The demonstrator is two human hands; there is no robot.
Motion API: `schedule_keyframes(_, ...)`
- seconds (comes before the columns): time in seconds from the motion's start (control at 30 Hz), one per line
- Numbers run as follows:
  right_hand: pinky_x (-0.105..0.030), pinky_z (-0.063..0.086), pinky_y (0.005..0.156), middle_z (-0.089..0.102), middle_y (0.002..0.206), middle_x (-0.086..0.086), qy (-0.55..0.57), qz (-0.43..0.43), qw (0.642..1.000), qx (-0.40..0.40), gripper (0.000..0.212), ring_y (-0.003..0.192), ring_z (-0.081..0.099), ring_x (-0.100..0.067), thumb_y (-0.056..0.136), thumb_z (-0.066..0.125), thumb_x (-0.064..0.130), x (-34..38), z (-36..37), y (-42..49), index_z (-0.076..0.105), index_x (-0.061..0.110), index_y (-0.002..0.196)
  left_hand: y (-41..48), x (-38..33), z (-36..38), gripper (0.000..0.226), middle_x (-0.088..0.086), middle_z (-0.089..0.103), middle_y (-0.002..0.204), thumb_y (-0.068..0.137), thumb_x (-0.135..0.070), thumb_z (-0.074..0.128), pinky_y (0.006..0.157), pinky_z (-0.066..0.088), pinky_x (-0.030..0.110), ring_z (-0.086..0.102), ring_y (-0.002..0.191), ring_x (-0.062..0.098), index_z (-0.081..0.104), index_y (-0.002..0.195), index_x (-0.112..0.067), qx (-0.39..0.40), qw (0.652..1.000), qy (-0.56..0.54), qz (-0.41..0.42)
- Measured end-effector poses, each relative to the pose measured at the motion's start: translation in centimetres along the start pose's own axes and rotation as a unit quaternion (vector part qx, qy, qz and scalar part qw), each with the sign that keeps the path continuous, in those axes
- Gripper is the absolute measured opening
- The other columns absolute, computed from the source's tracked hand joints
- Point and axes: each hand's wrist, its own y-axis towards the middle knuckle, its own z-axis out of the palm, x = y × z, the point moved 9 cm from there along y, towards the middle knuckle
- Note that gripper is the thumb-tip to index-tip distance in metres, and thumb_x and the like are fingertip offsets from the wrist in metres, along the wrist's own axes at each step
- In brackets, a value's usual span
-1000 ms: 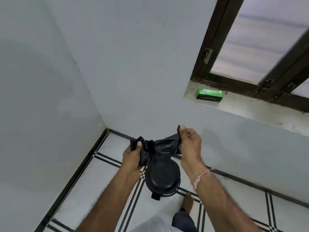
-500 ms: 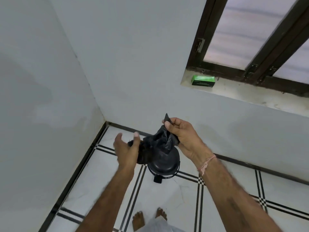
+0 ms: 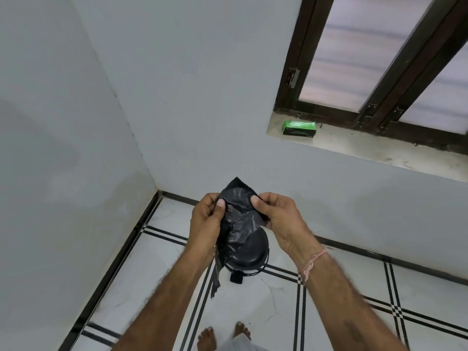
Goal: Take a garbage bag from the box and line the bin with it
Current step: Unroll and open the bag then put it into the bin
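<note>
A crumpled black garbage bag (image 3: 239,216) is held up at chest height between both hands. My left hand (image 3: 206,221) pinches its left edge with thumb on top, and my right hand (image 3: 278,216) pinches its right edge. A thin strip of the bag dangles down below my left wrist. Directly beneath the bag stands a small black pedal bin (image 3: 249,254) on the tiled floor, lid closed, partly hidden by the bag. The green garbage bag box (image 3: 299,128) lies on the window sill at the upper right.
The bin stands near the room corner, with grey walls on the left and behind. The window sill (image 3: 379,150) and dark wooden window frame (image 3: 329,115) are at the upper right. My bare feet (image 3: 222,335) stand on the white tiles with black lines.
My left hand has closed on the bag's left edge after being open half a second ago. Both hands have come together and raised the bag in front of me.
</note>
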Motion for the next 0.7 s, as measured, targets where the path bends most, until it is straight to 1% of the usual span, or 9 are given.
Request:
schedule_keyframes(0.07,-0.023,0.058,0.058,0.077,0.076,-0.011,-0.034,-0.014,0.999,0.012,0.012,0.064,0.073,-0.017,0.095,0.074,0.012,0.2,0.2,-0.1,0.076,0.001,0.090,-0.2,-0.5,0.4,0.026,0.014,0.079,0.105,0.102,-0.033,0.064,0.077,0.062,0.031,0.076,0.097,0.027,0.073,0.108,-0.010,0.020,1.000,-0.004,-0.004)
schedule_keyframes(0.13,-0.026,0.060,0.064,0.078,0.081,-0.013,-0.050,-0.025,0.998,0.037,0.014,0.070,0.075,-0.018,0.096,0.073,0.015,0.4,0.7,-0.1,0.079,0.003,0.092,-0.2,-0.9,0.3,0.036,0.020,0.079,0.100,0.100,-0.037,0.066,0.074,0.063,0.031,0.075,0.088,0.030,0.074,0.101,-0.002,0.006,1.000,-0.008,-0.003)
schedule_keyframes(0.2,-0.028,0.061,0.071,0.079,0.089,-0.011,-0.022,-0.001,0.998,0.055,0.010,0.077,0.074,-0.017,0.096,0.073,0.014,-0.2,1.1,-0.2,0.080,0.007,0.097,-0.3,-0.8,-0.7,0.045,0.025,0.077,0.097,0.100,-0.037,0.066,0.074,0.063,0.036,0.071,0.084,0.033,0.070,0.098,0.008,-0.036,0.999,-0.036,-0.008)
schedule_keyframes(0.3,-0.023,0.054,0.064,0.076,0.090,-0.004,-0.002,0.063,0.995,0.074,0.007,0.069,0.064,-0.011,0.092,0.077,0.013,-1.9,1.9,-0.8,0.081,0.013,0.098,-0.8,-0.1,-2.2,0.049,0.029,0.076,0.102,0.101,-0.038,0.064,0.074,0.065,0.035,0.074,0.085,0.031,0.070,0.102,0.011,-0.076,0.994,-0.080,-0.015)
schedule_keyframes(0.37,-0.022,0.051,0.061,0.076,0.086,-0.001,0.006,0.094,0.992,0.079,0.005,0.063,0.060,-0.008,0.088,0.080,0.017,-2.8,2.6,-1.3,0.082,0.015,0.091,-1.1,0.4,-3.0,0.048,0.028,0.077,0.100,0.101,-0.040,0.063,0.071,0.064,0.034,0.074,0.083,0.030,0.073,0.099,0.006,-0.090,0.992,-0.082,-0.020)
schedule_keyframes(0.43,-0.024,0.049,0.061,0.076,0.088,-0.001,0.038,0.106,0.990,0.084,0.006,0.065,0.062,-0.009,0.084,0.080,0.021,-3.0,3.6,-1.6,0.081,0.016,0.087,-0.9,1.0,-3.7,0.047,0.027,0.078,0.100,0.101,-0.042,0.062,0.072,0.064,0.036,0.074,0.084,0.032,0.075,0.099,0.003,-0.089,0.992,-0.084,-0.036)
schedule_keyframes(0.53,-0.024,0.047,0.062,0.071,0.091,-0.004,0.045,0.093,0.992,0.068,0.009,0.074,0.058,-0.014,0.083,0.081,0.026,-2.6,4.3,-1.8,0.079,0.017,0.085,-0.4,0.6,-4.4,0.037,0.023,0.077,0.100,0.100,-0.040,0.065,0.083,0.064,0.045,0.074,0.093,0.037,0.073,0.099,-0.004,-0.106,0.993,-0.044,-0.029)
schedule_keyframes(0.63,-0.022,0.047,0.062,0.074,0.088,-0.003,0.009,0.070,0.997,0.039,0.015,0.075,0.062,-0.013,0.080,0.082,0.034,-1.9,4.6,-1.5,0.077,0.020,0.077,-0.6,-2.0,-5.7,0.025,0.000,0.070,0.104,0.095,-0.042,0.072,0.096,0.058,0.051,0.067,0.105,0.024,0.065,0.107,-0.022,-0.163,0.980,0.091,0.073)
schedule_keyframes(0.7,-0.021,0.046,0.063,0.071,0.091,-0.009,-0.004,0.056,0.998,0.026,0.020,0.078,0.060,-0.016,0.078,0.084,0.038,-1.6,4.8,-1.4,0.076,0.020,0.075,-0.7,-2.8,-4.8,0.029,-0.006,0.071,0.108,0.094,-0.050,0.070,0.094,0.060,0.045,0.068,0.106,0.016,0.064,0.111,-0.027,-0.107,0.983,0.087,0.117)
